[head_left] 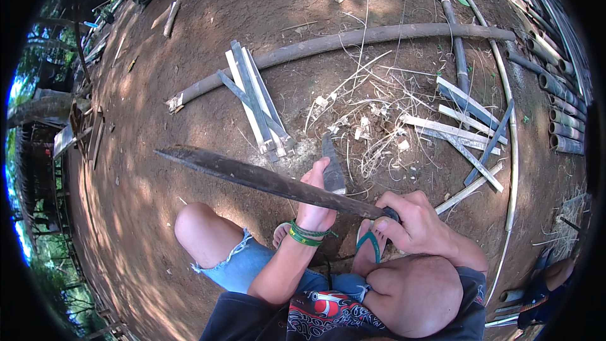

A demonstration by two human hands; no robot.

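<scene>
Dappled brown earth (142, 215) fills the scene, a long bamboo pole (379, 35) arcing across twelve o'clock, split bamboo strips (243, 101) piled near half past ten and pale shavings (379, 129) scattered toward two. And here's the machete (252, 175), slanting through the middle, tip at nine o'clock, its handle toward four, where the right hand (413, 222) has its fingers wrapped tight around the grip! Down at six, the left hand (314, 178) sits partly behind that blade, right beside a dark bamboo piece (331, 158) — whether its fingers are gripping anything, I can't tell.
</scene>
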